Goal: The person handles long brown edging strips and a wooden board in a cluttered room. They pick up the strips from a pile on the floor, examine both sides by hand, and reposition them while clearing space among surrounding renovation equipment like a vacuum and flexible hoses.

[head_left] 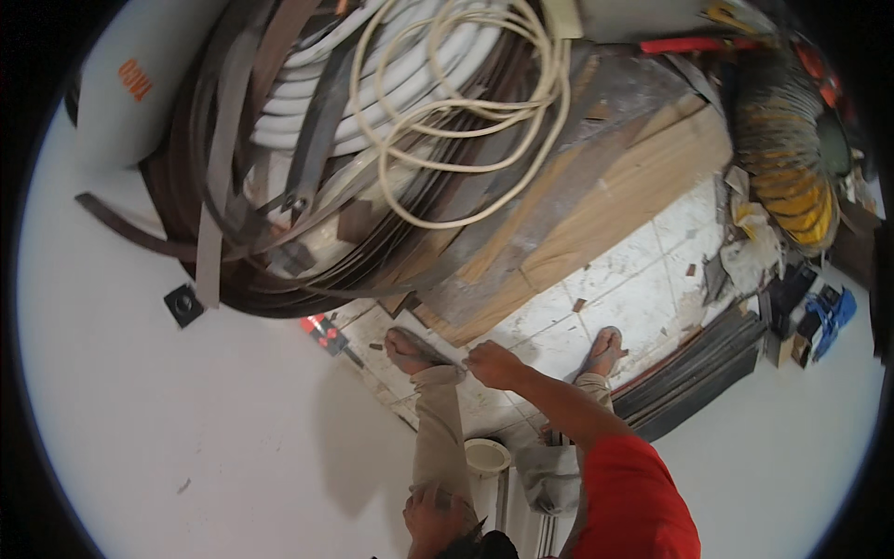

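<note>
My right hand (pixel 492 364) reaches in from the lower right, below a red sleeve, and is held low over the tiled floor between my feet. Its fingers are closed in a fist or pinch; anything in them is too small or hidden to name. Just beyond it lies the near corner of a wood-grain board (pixel 643 163). My left hand (pixel 436 515) lies on my left trouser leg (pixel 436 429), fingers spread over the cloth. A red-and-grey tool or package (pixel 322 333) sits on the floor left of my left foot.
Coiled white tubing (pixel 391 70), a looped cream cable (pixel 410 207) and dark strips (pixel 214 168) pile up at the far left. Dark planks (pixel 689 377) lie to the right, near a yellow-grey flexible duct (pixel 787 177). A round white container (pixel 487 456) stands between my legs.
</note>
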Motion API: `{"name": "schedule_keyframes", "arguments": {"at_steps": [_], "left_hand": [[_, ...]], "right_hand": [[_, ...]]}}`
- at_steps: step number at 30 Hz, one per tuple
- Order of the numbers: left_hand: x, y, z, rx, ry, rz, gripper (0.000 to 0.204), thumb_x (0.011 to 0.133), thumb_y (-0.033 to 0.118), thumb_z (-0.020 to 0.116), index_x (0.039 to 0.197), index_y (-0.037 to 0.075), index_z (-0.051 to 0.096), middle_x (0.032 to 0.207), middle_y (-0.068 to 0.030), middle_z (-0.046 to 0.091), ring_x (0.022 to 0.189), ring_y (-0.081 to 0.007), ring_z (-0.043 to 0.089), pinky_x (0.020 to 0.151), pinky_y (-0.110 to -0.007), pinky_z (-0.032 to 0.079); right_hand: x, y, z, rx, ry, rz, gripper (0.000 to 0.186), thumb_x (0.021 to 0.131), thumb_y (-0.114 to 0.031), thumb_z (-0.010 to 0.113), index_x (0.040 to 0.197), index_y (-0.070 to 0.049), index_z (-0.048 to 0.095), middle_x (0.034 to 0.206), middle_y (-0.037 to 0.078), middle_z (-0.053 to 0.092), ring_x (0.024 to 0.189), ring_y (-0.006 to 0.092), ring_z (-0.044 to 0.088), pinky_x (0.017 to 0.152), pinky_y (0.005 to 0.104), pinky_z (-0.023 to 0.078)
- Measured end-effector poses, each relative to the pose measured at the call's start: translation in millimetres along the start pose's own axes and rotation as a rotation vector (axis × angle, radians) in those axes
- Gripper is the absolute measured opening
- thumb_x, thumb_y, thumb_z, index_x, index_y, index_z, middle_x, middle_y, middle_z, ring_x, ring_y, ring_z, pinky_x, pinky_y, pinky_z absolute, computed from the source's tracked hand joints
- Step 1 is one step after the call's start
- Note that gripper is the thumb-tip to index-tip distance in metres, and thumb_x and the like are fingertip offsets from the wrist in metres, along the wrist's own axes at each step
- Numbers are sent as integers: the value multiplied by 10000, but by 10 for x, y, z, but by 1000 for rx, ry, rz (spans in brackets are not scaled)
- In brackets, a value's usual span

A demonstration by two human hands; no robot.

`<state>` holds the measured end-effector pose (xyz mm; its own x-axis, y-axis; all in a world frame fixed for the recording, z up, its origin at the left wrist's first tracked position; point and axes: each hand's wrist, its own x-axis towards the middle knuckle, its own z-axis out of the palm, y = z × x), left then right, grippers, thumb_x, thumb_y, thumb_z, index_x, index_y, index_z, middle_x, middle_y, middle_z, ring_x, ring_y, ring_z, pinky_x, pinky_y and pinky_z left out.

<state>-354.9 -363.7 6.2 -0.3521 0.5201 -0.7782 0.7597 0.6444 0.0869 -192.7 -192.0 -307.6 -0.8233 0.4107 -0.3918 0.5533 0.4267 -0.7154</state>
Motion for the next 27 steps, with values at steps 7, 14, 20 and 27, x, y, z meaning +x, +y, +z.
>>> {"name": "schedule_keyframes", "arguments": {"at_steps": [7,14,20,27], "left_hand": [[-8,148,149,23,71,26,552,738,478,745,1070,36,731,1057,-222,681,989,-411,635,875,-505,504],[57,7,108,73,37,-21,503,731,461,764,1061,82,738,1059,-159,687,983,-387,641,874,-481,513],[105,146,-152,98,-18,-61,513,742,433,768,1111,80,720,1125,-168,670,1017,-375,637,922,-474,498],[266,409,-552,78,-67,-140,505,743,414,768,1111,73,712,1148,-154,668,1036,-361,635,938,-458,498]], "right_hand": [[-685,1299,-1112,1390,919,1197,789,921,-585,606,1477,-60,411,1336,184,584,1199,326,556,1001,486,425],[-343,1622,-1256,1725,1080,893,1000,853,-755,557,1543,-85,285,1538,182,361,1356,363,385,1097,548,303],[-140,1640,-1055,1864,1254,881,1007,809,-758,618,1522,-109,329,1512,159,416,1362,334,392,1090,547,300],[-113,1735,-1032,1877,1208,650,927,856,-642,663,1518,-79,340,1525,125,425,1402,313,385,1149,527,271]]}}
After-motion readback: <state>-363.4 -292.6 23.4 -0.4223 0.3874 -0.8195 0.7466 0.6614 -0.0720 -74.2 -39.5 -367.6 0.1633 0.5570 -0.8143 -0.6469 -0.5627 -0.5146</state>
